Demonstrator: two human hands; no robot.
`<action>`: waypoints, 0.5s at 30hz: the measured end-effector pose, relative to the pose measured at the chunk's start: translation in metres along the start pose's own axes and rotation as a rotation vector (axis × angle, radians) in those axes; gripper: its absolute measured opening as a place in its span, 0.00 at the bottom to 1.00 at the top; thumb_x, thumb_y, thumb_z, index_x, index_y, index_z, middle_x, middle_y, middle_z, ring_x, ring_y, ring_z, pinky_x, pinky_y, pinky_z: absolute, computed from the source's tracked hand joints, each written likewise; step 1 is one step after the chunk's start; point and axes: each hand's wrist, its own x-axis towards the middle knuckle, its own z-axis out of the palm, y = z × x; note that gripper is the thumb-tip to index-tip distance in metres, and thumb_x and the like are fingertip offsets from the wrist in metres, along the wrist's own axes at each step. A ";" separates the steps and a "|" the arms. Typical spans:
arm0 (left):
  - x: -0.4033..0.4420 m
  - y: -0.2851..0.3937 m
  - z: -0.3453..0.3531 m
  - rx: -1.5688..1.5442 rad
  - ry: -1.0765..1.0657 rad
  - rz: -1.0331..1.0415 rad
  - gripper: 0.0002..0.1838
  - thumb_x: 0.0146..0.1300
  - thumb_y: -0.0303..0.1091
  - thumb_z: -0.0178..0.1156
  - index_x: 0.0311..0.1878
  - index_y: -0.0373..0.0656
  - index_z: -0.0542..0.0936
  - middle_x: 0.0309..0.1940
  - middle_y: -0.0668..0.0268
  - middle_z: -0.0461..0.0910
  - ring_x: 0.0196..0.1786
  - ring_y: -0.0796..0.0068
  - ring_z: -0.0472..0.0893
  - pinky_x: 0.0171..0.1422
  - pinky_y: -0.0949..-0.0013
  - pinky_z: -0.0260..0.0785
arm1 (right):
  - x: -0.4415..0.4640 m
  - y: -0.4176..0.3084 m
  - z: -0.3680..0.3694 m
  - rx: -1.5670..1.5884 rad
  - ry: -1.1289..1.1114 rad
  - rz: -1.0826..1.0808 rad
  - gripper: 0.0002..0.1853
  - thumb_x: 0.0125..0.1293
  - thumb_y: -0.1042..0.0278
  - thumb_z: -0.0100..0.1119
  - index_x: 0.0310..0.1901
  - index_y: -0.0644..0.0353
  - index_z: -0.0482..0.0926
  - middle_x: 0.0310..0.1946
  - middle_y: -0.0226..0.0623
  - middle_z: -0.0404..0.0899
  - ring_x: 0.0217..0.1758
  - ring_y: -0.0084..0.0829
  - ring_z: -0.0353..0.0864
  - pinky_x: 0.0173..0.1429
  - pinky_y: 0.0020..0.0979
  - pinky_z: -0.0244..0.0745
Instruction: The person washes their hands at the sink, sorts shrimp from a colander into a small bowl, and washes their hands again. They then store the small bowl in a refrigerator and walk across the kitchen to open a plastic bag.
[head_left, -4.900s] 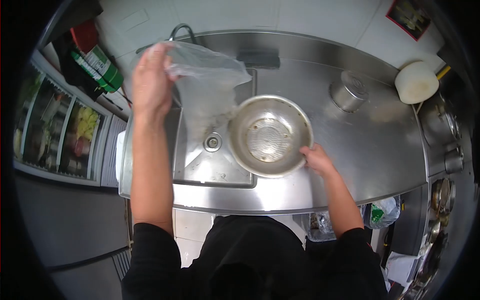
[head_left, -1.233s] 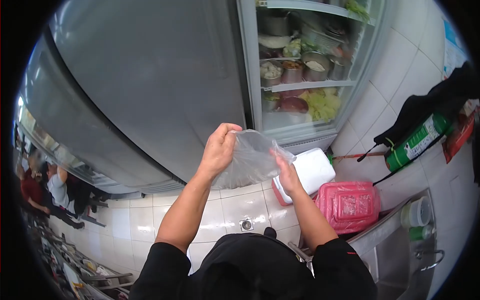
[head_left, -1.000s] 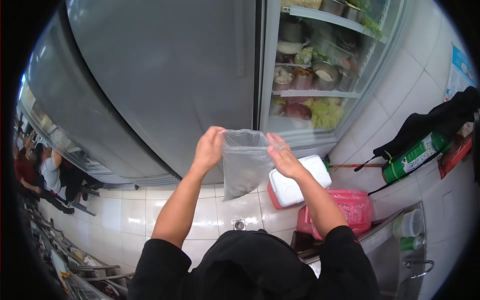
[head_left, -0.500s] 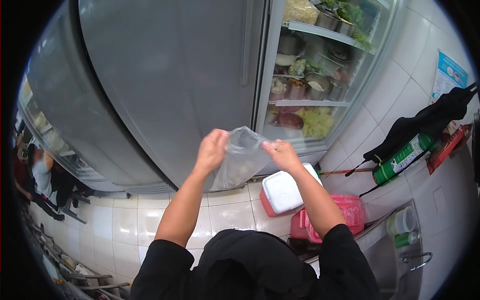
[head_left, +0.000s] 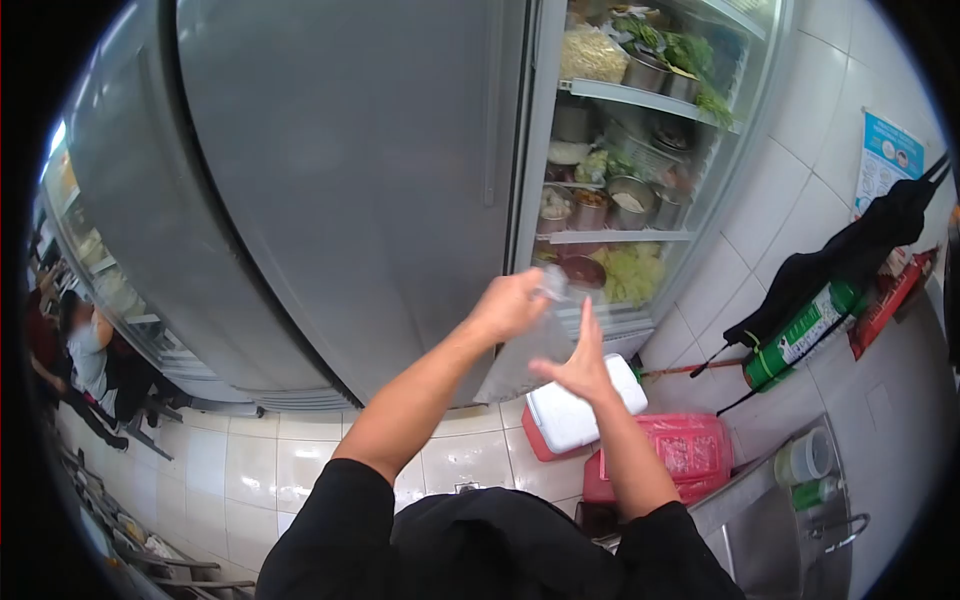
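A clear plastic bag (head_left: 525, 355) hangs in front of me, its top bunched in the closed fingers of my left hand (head_left: 510, 305). What lies inside the bag is too blurred to tell. Just right of the bag, my right hand (head_left: 580, 365) has its thumb and fingers spread apart, with nothing between them. Behind both hands rises a glass-door fridge (head_left: 665, 236) whose shelves hold metal pots, leafy greens and bagged food.
Grey cabinet doors (head_left: 360, 180) fill the left. A white-lidded cooler (head_left: 575, 405) and a red container (head_left: 685, 450) stand on the floor, beside a steel sink (head_left: 765, 540). An apron (head_left: 830, 265) hangs at right. People (head_left: 90, 355) are at far left.
Earlier I stood at the sink with a metal bowl and the bag. Over the last second my left hand has moved right, gathering the bag's mouth, and my right hand has let go of it.
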 end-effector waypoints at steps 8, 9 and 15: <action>0.013 0.084 -0.030 -0.007 -0.116 0.184 0.27 0.56 0.39 0.68 0.59 0.45 0.73 0.38 0.57 0.82 0.41 0.56 0.83 0.50 0.59 0.76 | -0.028 0.121 0.059 0.646 0.063 0.592 0.23 0.71 0.60 0.51 0.63 0.63 0.71 0.59 0.40 0.74 0.61 0.31 0.71 0.68 0.34 0.63; 0.025 0.072 -0.050 -0.024 0.106 0.121 0.31 0.56 0.40 0.69 0.62 0.44 0.71 0.42 0.59 0.82 0.43 0.60 0.83 0.50 0.61 0.77 | -0.019 0.108 0.039 0.725 0.046 0.811 0.23 0.72 0.58 0.48 0.62 0.63 0.73 0.58 0.38 0.76 0.60 0.31 0.72 0.69 0.33 0.61; 0.102 -0.002 -0.090 0.259 0.483 -0.362 0.22 0.65 0.43 0.61 0.52 0.35 0.72 0.43 0.47 0.81 0.49 0.46 0.81 0.54 0.52 0.73 | -0.005 0.115 0.012 1.268 0.177 0.709 0.23 0.74 0.59 0.42 0.61 0.66 0.74 0.61 0.45 0.76 0.65 0.35 0.72 0.71 0.32 0.60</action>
